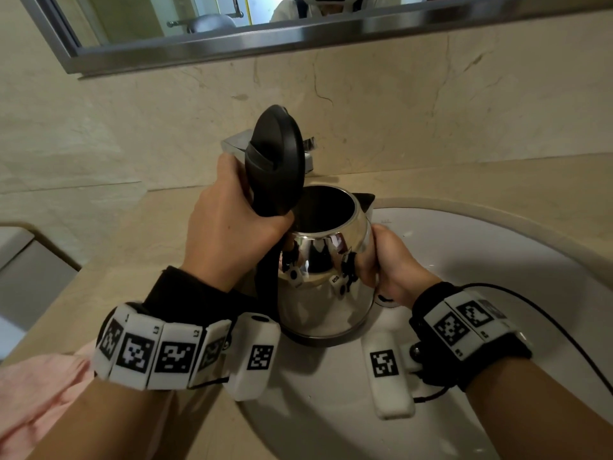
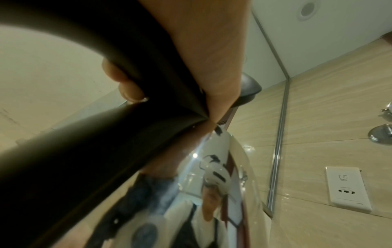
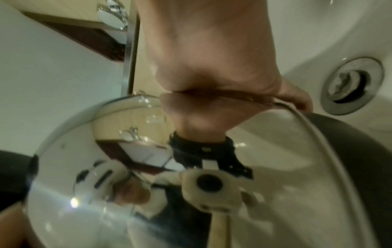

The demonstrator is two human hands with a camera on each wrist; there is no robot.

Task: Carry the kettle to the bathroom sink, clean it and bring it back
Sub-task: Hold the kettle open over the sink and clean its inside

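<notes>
The shiny, rounded stainless-steel kettle (image 1: 326,287) is hanging upright over the white oval porcelain sink (image 1: 497,260), near the basin's nine o'clock edge, with its black plastic hinged lid (image 1: 277,157) standing open and tilted back toward eleven o'clock. The left hand (image 1: 229,227) is gripping the kettle's black curved handle (image 2: 131,70), fingers (image 2: 127,89) curling round it from the far side and the thumb lying along the top. The right hand (image 1: 384,260) is clamping the kettle's body at its three o'clock side, fingers wrapping the polished wall just under the rim; in the right wrist view the fingers (image 3: 292,95) are pressing against the mirrored metal. The round chrome drain (image 3: 352,85) is showing at two o'clock of that view. A chrome faucet (image 1: 308,151) is sitting behind the lid at twelve o'clock, mostly hidden. The beige marble counter (image 1: 132,234) is surrounding the sink, and a pink cloth (image 1: 43,393) is lying at eight o'clock. A steel-framed mirror (image 1: 199,44) is hanging on the wall above, and a white wall socket (image 2: 347,189) is showing in the left wrist view.
</notes>
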